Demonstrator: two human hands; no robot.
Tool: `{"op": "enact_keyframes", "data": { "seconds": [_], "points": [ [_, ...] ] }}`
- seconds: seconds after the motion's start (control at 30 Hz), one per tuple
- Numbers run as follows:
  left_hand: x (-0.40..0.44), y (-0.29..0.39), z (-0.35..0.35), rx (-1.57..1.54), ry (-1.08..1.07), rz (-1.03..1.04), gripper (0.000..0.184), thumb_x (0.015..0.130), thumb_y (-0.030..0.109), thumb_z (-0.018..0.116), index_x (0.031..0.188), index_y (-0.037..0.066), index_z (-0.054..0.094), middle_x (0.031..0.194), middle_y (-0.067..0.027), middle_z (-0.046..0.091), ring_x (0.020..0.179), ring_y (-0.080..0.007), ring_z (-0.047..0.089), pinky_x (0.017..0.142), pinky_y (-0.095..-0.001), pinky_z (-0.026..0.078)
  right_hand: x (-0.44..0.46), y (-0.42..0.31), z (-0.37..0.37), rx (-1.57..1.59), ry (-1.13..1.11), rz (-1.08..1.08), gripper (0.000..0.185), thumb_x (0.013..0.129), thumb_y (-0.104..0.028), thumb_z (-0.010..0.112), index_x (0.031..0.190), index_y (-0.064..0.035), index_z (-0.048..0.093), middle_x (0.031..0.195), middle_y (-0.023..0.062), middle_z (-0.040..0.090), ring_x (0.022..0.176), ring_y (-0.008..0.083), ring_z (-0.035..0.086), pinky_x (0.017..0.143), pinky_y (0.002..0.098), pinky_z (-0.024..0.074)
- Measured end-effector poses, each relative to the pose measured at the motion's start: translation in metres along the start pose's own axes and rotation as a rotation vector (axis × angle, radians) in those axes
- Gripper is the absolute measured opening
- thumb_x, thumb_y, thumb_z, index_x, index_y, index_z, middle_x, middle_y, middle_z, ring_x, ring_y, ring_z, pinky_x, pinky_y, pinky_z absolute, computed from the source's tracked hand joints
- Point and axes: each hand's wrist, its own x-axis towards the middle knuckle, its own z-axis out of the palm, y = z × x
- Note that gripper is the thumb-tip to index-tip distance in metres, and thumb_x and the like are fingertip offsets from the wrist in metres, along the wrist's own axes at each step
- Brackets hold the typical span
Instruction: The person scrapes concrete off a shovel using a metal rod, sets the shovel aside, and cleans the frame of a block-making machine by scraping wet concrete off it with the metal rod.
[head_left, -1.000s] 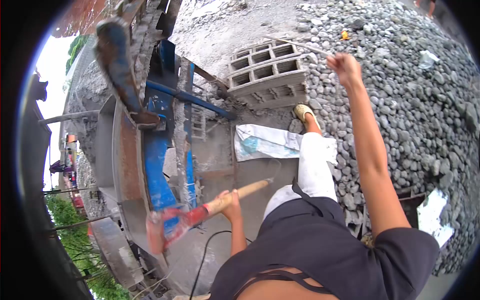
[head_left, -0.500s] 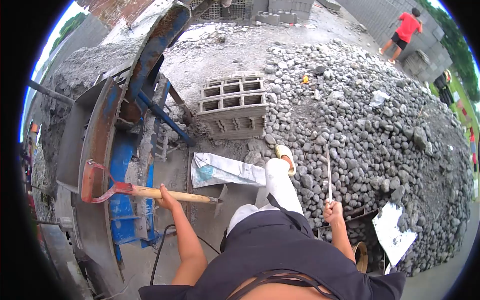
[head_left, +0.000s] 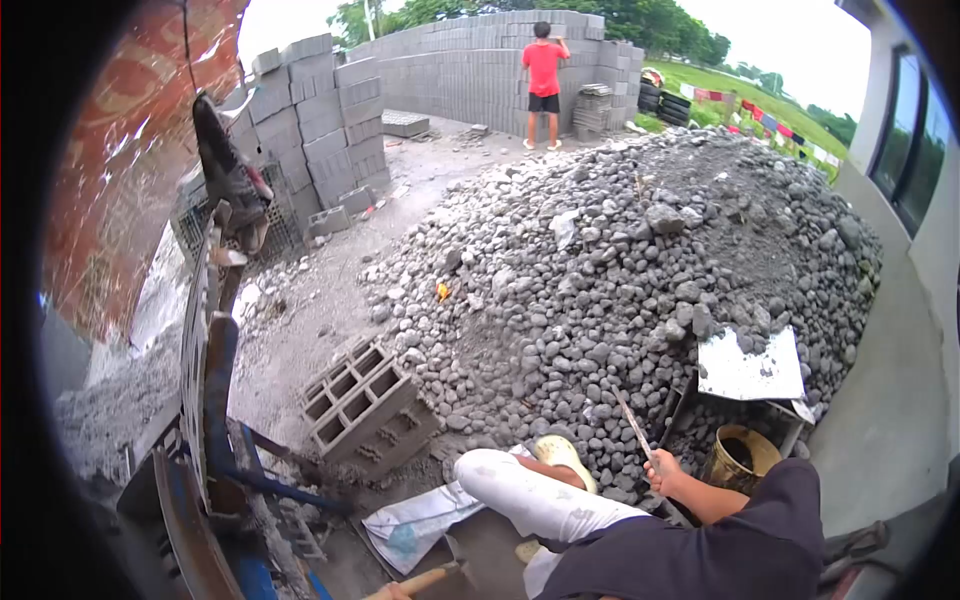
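Observation:
At the bottom edge, my left hand [head_left: 388,593] is mostly cut off, its fingers closed around the wooden shaft of a shovel [head_left: 424,580]. The shovel's red D-handle is out of view. On the right, my right hand [head_left: 662,472] grips the lower end of a thin, straight stick [head_left: 631,420], which slants up over the stones. Below my left knee, a crumpled white sack [head_left: 415,522] lies on the ground near the shovel's metal end. A yellowish bucket [head_left: 740,458] with a dark inside stands beside my right forearm.
Hollow concrete blocks [head_left: 370,405] sit ahead on the left, beside a rusty blue-and-brown metal machine [head_left: 205,420]. A large gravel heap [head_left: 600,300] fills the centre and right. A white sheet [head_left: 750,362] lies on it. A person in red [head_left: 543,75] stands by stacked blocks.
My view has lifted and swung right, bringing the block walls and building into sight. The shovel and my left hand have moved toward the bottom edge. Both hands keep their hold.

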Motion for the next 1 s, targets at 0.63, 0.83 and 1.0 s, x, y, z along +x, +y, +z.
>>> {"op": "enact_keyframes", "data": {
  "seconds": [0.63,0.83,1.0],
  "points": [
    [-0.062,0.180,0.127,-0.159,-0.741,0.079,0.014,0.056,0.003,0.055,0.066,0.005,0.045,0.062,-0.0044,0.045,0.055,-0.0167,0.049,0.056,-0.0270,0.041,-0.043,0.080,-0.040,0.041,-0.324,-0.299,0.033,0.087,-0.037,0.043,0.072,-0.0078,0.048,0.041,-0.0003,0.038,0.027,0.0092,0.026,0.027,0.0243,0.0189],
    [-0.132,0.358,0.153,-0.375,-0.864,0.124,0.015,0.061,0.001,0.058,0.071,0.005,0.048,0.062,-0.0036,0.046,0.056,-0.0142,0.047,0.057,-0.0256,0.040,-0.101,0.112,-0.134,0.184,-0.231,-0.389,0.032,0.086,-0.033,0.045,0.070,-0.0055,0.049,0.043,0.0009,0.039,0.028,0.0089,0.027,0.027,0.0240,0.0186],
    [-0.180,0.383,0.180,-0.607,-0.910,0.220,0.017,0.067,0.005,0.062,0.078,0.007,0.049,0.066,-0.0023,0.048,0.058,-0.0129,0.050,0.059,-0.0252,0.043,-0.146,0.130,-0.206,0.221,-0.156,-0.483,0.032,0.087,-0.033,0.044,0.070,-0.0056,0.049,0.041,0.0008,0.039,0.027,0.0087,0.026,0.027,0.0236,0.0199]
  ]
}}
